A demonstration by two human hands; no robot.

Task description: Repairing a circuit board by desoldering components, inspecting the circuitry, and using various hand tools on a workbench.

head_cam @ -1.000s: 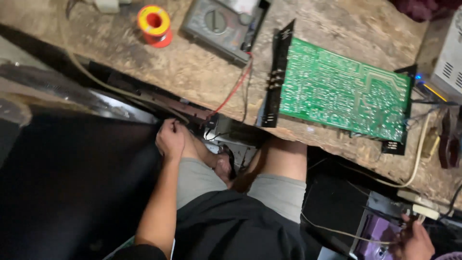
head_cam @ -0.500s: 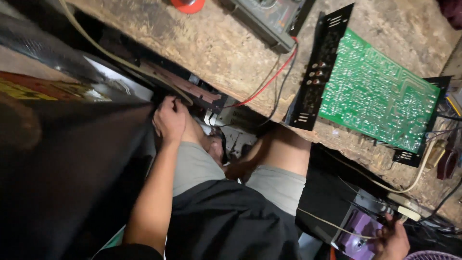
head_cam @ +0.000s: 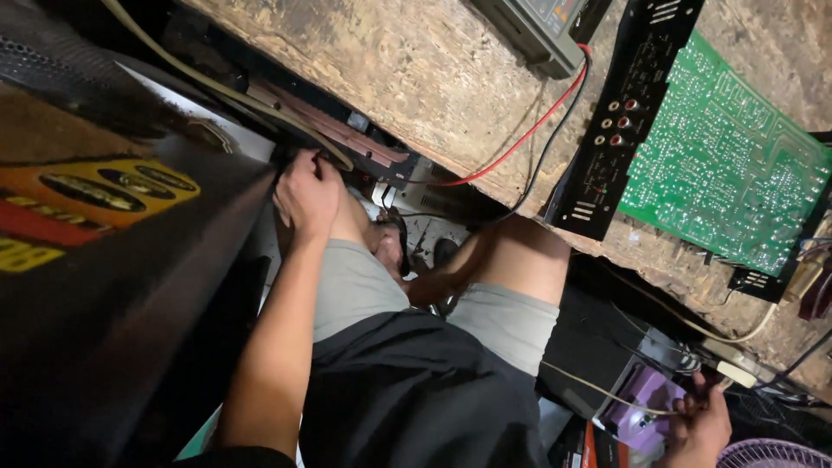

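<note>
Left hand (head_cam: 305, 192) curled shut, knuckles up, tucked under the front edge of the chipboard bench (head_cam: 416, 78) beside the big black cabinet (head_cam: 113, 329); whatever it grips is hidden, cannot tell. Right hand (head_cam: 704, 426) low at far right, fingers pinched on a thin pale cable (head_cam: 598, 394) running past a purple box (head_cam: 641, 400). Up on the bench: green circuit board (head_cam: 728, 173) with black connector panel (head_cam: 620, 113), grey multimeter (head_cam: 533, 26) with red and black leads (head_cam: 520, 152).

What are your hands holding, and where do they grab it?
The right hand pinches a thin pale cable near its end, by the purple box. The left hand is curled under the bench edge; whether it holds anything cannot be told.
</note>
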